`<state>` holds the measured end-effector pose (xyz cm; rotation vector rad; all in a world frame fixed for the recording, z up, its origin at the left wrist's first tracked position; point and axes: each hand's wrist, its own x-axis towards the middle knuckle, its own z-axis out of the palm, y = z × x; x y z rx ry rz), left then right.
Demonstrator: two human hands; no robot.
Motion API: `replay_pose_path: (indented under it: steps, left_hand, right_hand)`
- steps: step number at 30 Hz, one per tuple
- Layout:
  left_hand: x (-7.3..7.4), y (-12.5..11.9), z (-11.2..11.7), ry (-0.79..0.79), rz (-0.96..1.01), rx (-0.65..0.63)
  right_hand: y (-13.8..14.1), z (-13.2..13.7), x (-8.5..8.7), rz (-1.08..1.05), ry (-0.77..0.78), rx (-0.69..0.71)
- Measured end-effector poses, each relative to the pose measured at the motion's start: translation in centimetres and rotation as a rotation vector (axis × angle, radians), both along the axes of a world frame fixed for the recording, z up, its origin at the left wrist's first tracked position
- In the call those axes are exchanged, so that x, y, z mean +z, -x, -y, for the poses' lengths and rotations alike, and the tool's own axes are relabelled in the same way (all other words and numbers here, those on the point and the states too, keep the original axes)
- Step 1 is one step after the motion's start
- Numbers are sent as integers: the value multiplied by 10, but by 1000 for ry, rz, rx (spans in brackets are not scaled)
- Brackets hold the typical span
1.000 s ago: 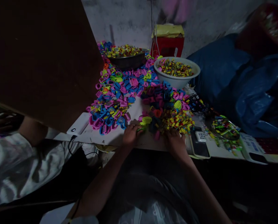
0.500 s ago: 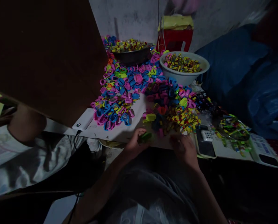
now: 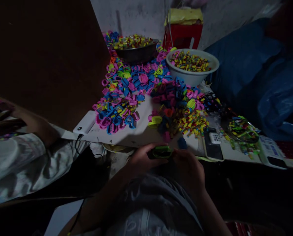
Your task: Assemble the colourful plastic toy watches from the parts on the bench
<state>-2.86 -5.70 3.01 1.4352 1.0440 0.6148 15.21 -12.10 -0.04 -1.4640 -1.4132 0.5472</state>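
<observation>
At the table's front edge, my left hand [image 3: 141,159] is closed around a green ring-shaped plastic casing [image 3: 162,150], its hollow side partly visible. My right hand [image 3: 191,167] meets the casing's right end, fingers bent together; whatever they pinch is too dark and small to name. Just beyond that hand lies a dark blue plastic piece [image 3: 182,143]. Small yellow, red and blue parts [image 3: 192,123] form a heap in front of my right hand. A yellow casing [image 3: 155,121] rests beyond my left hand.
Pink and blue casings [image 3: 117,114] are piled across the table. Behind them stand a dark bowl [image 3: 136,55] and a white basin [image 3: 189,76] of small parts. A phone [image 3: 213,149] lies right, a white power bank [image 3: 84,122] left. Another person's sleeve [image 3: 38,155] is at left.
My right hand has come from beside the small-parts heap toward my left hand. The green casing has moved slightly right and nearer to me, and both hands now meet at it.
</observation>
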Motion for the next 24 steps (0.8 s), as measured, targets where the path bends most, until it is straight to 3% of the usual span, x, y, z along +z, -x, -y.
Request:
replay_pose_path:
  steps: [8,13,15,20,24]
  left_hand:
    - [6,-2,3,60,13,-7]
    - [13,-5,5,116,80,5]
    - [14,-6,6,94,62,4]
    - [7,-5,7,258,136,25]
    - [-2,0,3,375,163,-99]
  right_hand:
    - [-1,8,8,160,-59,19]
    - [0,14,10,219,-77,-48]
    - [0,14,11,268,-107,-6]
    - [2,12,16,549,-131,122]
    - [5,13,9,706,-72,158]
